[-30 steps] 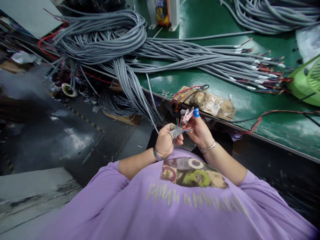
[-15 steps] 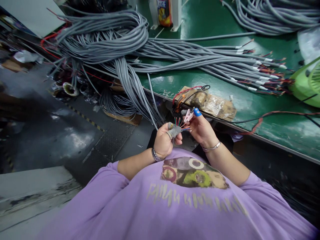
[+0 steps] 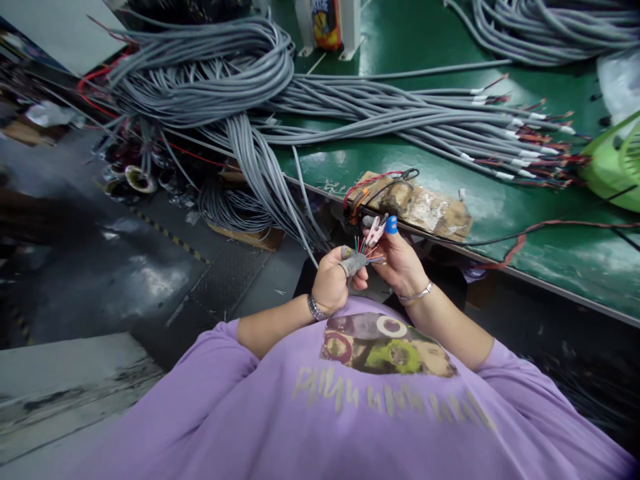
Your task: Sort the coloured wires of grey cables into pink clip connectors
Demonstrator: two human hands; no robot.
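- The grey cable pile [image 3: 225, 80] lies heaped on the green table [image 3: 415, 40], a thick run [image 3: 260, 160] hanging over the near edge; that overhanging weight could drag more cable floorward.
- The stripped ends [image 3: 540, 150] lie close to a green plastic object [image 3: 613, 163]; shifting either could snag and bend them.
- The wooden block [image 3: 435, 212] sits at the table's near edge with red and black leads about it; a pulled lead could tip it off.
- The left hand [image 3: 334, 283] is closed, its covered thumb pinching the wires' base; a slackening pinch would probably let them twist.
- The right hand [image 3: 405, 263], near it, has thumb and finger closed on the pink clip [image 3: 375, 232]; a sideways slip could make the clip nick or tug a wire.
- The coloured wires [image 3: 361, 247] fan out between both hands; being thin and crowded, they could be mixed up. Whether the clip touches one, I cannot tell.
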